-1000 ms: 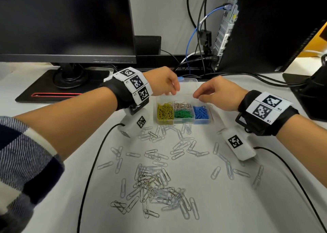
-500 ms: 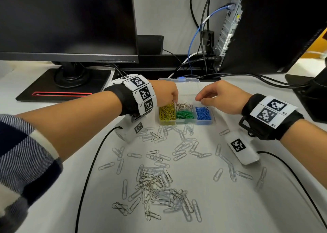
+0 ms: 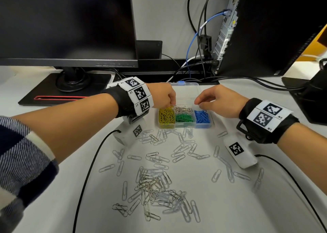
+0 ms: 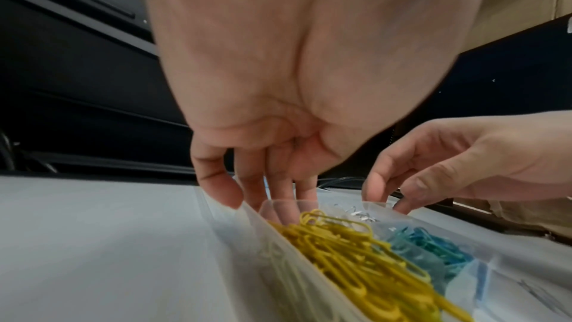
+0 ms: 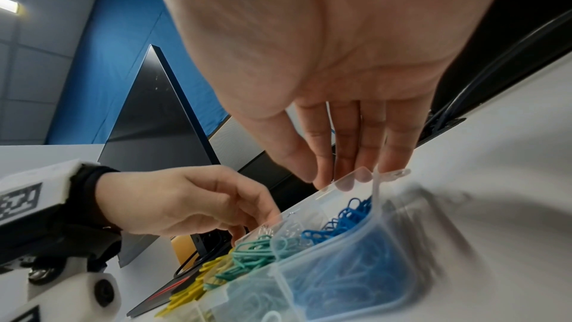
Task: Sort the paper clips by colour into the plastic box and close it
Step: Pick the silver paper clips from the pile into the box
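A clear plastic box stands on the white table, its lid lying open and flat behind it. Its compartments hold yellow clips, green clips, blue clips and some silver ones. My left hand reaches down at the back rim behind the yellow clips; in the left wrist view its fingers point straight down onto the rim. My right hand touches the back rim by the blue compartment with nearly straight fingers. Neither hand holds a clip.
Many loose silver paper clips lie scattered and heaped on the table in front of the box. A monitor on its base stands back left, and a computer tower with cables back right. Thin black wrist cables cross the table.
Both hands have come down from just above the box onto its back rim. The lid still lies flat.
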{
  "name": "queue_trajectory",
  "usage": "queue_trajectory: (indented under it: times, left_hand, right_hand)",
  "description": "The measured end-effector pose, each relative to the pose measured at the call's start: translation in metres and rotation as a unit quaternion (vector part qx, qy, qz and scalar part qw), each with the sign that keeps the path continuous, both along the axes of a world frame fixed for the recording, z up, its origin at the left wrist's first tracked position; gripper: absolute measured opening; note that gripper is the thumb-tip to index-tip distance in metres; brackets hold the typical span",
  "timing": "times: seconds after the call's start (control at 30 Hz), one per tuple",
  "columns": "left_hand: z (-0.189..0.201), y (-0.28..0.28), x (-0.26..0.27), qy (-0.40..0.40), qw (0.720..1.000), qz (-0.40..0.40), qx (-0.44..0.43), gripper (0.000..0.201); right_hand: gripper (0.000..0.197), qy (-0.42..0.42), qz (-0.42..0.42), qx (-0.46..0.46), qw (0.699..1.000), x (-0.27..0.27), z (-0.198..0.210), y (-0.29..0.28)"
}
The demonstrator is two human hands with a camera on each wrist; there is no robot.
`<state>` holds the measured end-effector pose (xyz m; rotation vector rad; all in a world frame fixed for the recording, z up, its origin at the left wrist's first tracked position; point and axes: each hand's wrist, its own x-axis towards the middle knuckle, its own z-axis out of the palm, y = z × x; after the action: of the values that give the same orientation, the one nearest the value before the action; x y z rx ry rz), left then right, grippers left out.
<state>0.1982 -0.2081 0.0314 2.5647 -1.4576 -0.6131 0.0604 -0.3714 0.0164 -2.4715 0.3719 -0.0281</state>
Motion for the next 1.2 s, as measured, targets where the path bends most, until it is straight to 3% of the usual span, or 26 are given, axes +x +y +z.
queue_trajectory:
  times: [0.17, 0.27, 0.4, 0.67, 0.87, 1.0, 1.07, 1.13, 1.2]
  left_hand:
    - [-0.002, -0.007, 0.004, 0.109, 0.992, 0.051, -0.039, 0.031]
    - [-0.001, -0.003, 0.008, 0.13, 0.988, 0.046, -0.068, 0.022]
    - [-0.002, 0.001, 0.01, 0.132, 0.985, 0.03, -0.102, 0.009]
    - [0.002, -0.008, 0.001, 0.116, 0.981, 0.034, -0.152, 0.015]
    - [0.005, -0.017, -0.015, 0.078, 0.99, -0.001, -0.114, 0.019]
    - [0.019, -0.012, -0.01, 0.077, 0.978, 0.019, -0.193, 0.009]
    - [0.032, 0.007, -0.008, 0.04, 0.976, 0.019, -0.215, 0.007]
    - [0.039, 0.035, -0.011, -0.023, 0.987, -0.01, -0.161, 0.008]
    - [0.037, 0.067, -0.022, -0.028, 0.997, -0.042, -0.065, 0.012]
  right_hand:
    - [0.015, -0.002, -0.007, 0.0, 1.0, -0.001, 0.0, 0.0]
    - [0.015, -0.001, -0.005, 0.001, 1.0, -0.002, 0.0, 0.001]
    - [0.016, 0.0, -0.008, -0.013, 1.0, -0.002, 0.002, 0.002]
    - [0.018, 0.008, -0.008, -0.002, 1.0, -0.004, 0.004, 0.004]
    - [0.019, 0.008, -0.012, 0.005, 1.0, -0.005, 0.004, 0.004]
    - [0.018, 0.001, -0.01, 0.017, 1.0, -0.008, 0.005, 0.006]
    - [0.017, -0.032, -0.017, 0.003, 0.999, -0.015, 0.009, 0.007]
    - [0.014, -0.072, -0.009, -0.058, 0.996, -0.028, 0.017, 0.014]
    - [0.013, -0.059, 0.041, -0.071, 0.995, -0.048, 0.024, 0.026]
